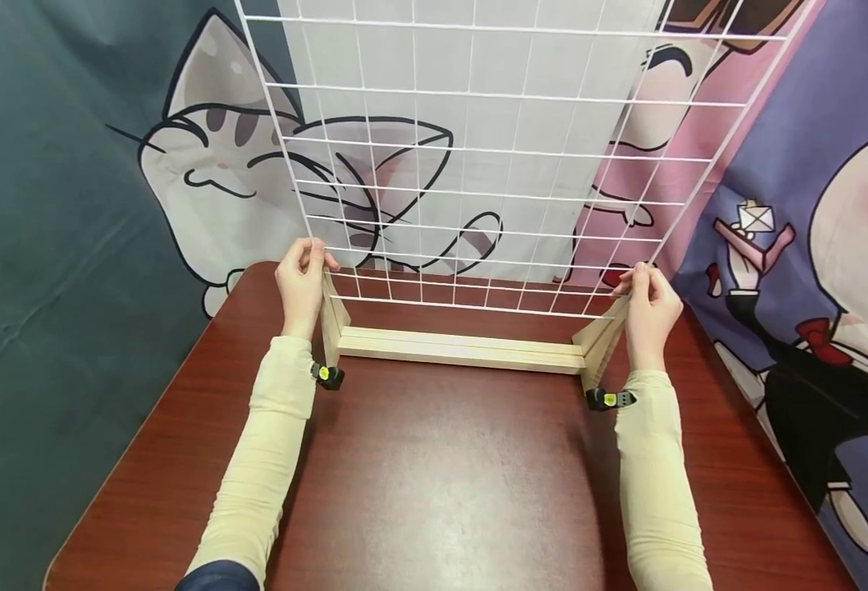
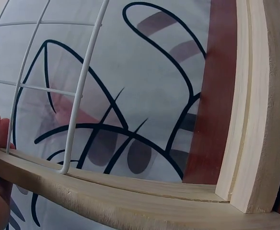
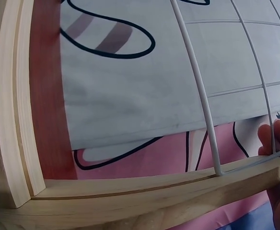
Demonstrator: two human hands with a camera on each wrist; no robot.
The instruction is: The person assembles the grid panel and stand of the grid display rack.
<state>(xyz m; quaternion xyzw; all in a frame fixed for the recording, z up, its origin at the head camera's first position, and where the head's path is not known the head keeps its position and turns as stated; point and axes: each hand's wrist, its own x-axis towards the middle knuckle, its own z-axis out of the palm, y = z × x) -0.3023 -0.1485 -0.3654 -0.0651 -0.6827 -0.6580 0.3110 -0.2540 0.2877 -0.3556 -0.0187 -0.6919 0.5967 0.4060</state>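
A white wire grid panel (image 1: 478, 148) leans upright, its bottom edge between two side posts of a pale wooden stand (image 1: 463, 348). At the left post (image 1: 331, 324), my left hand (image 1: 301, 283) pinches the panel's left edge near its lower corner. My right hand (image 1: 651, 312) grips the opposite edge by the right post (image 1: 600, 338). In the left wrist view the panel's bottom corner (image 2: 65, 170) meets the grooved inner face of the post. The right wrist view has the other corner (image 3: 218, 172) at the matching groove, with fingertips (image 3: 266, 136) behind the wire.
The stand rests on a reddish-brown table (image 1: 441, 468) with a rounded left edge. Behind it hangs a cloth printed with cartoon cats (image 1: 212, 197), and a blue-purple printed cloth (image 1: 781, 148) is on the right. Black wrist cameras (image 1: 328, 377) sit close to the posts.
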